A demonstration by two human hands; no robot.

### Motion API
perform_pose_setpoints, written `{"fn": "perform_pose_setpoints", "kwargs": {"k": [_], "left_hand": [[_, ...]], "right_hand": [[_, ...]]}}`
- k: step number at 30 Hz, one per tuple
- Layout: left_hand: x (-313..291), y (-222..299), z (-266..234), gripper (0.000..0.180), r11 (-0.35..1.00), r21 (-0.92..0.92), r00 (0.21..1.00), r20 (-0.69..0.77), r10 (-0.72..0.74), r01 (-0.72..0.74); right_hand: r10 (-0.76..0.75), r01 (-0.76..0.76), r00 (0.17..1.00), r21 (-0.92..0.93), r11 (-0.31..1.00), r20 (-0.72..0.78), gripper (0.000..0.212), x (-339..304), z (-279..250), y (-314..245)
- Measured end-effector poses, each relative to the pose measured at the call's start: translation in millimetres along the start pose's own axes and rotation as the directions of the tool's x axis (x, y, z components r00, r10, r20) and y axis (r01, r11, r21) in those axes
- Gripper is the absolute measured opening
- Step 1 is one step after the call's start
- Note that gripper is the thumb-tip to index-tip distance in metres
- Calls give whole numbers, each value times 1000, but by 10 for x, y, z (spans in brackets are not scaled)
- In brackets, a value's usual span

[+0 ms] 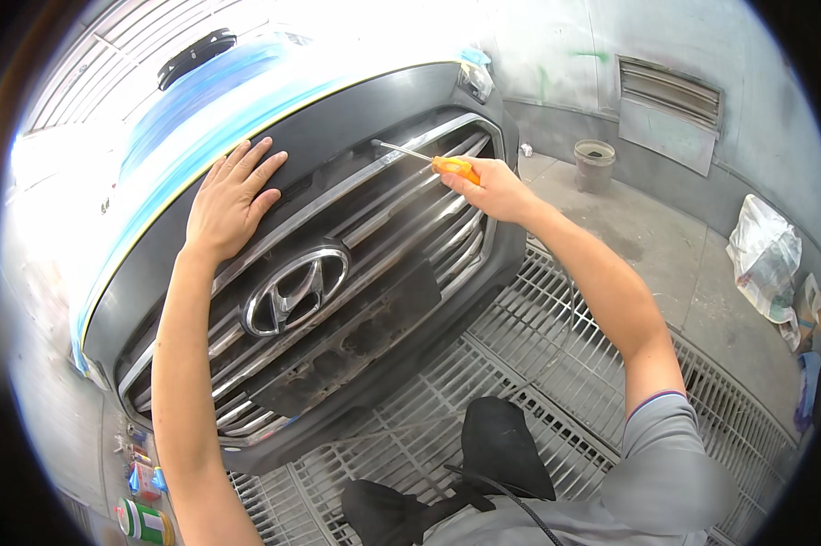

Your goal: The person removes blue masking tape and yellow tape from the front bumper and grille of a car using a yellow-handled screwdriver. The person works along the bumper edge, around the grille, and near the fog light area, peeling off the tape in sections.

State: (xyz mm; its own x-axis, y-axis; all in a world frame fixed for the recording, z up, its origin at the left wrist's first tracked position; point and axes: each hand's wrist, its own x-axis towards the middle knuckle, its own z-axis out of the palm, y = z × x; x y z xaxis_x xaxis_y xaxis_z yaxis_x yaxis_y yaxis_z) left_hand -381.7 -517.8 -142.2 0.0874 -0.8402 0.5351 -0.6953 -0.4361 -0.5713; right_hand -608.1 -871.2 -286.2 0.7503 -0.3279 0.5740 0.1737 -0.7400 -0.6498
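In front of me is a car's front end with a dark bumper (333,123) and a chrome grille (365,223) bearing an oval emblem (297,289). My left hand (231,202) lies flat on the dark panel above the grille, fingers spread. My right hand (490,189) is wrapped round the orange handle of a screwdriver (453,169). The screwdriver's shaft points left, and its tip meets a small spot on the dark panel just above the upper chrome strip. Blue and white masking film (187,136) covers the hood behind the bumper.
Metal floor grating (556,364) lies under my dark-clad knees. A grey bucket (594,166) stands by the right wall, below a vent (669,96). Farther right is a white plastic bag (763,255). Cans, one a green and white tin (145,520), sit at lower left.
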Motion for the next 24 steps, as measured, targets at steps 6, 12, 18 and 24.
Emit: {"fn": "perform_pose_setpoints", "kwargs": {"k": [6, 12, 18, 24], "left_hand": [[-14, -32, 4, 58, 1000, 0, 1000, -15, 10, -10], [-17, -23, 3, 58, 1000, 9, 1000, -12, 5, -5], [16, 28, -34, 58, 1000, 15, 1000, 2, -1, 1], [-17, -26, -26, 57, 1000, 10, 1000, 8, -2, 2]], "right_hand": [[-47, 47, 999, -29, 998, 22, 50, 34, 81, -127], [-41, 44, 996, -35, 998, 81, 49, 42, 80, -328], [-130, 130, 987, -1, 991, 91, 48, 26, 142, -498], [42, -25, 983, -96, 995, 178, 51, 16, -132, -494]]}}
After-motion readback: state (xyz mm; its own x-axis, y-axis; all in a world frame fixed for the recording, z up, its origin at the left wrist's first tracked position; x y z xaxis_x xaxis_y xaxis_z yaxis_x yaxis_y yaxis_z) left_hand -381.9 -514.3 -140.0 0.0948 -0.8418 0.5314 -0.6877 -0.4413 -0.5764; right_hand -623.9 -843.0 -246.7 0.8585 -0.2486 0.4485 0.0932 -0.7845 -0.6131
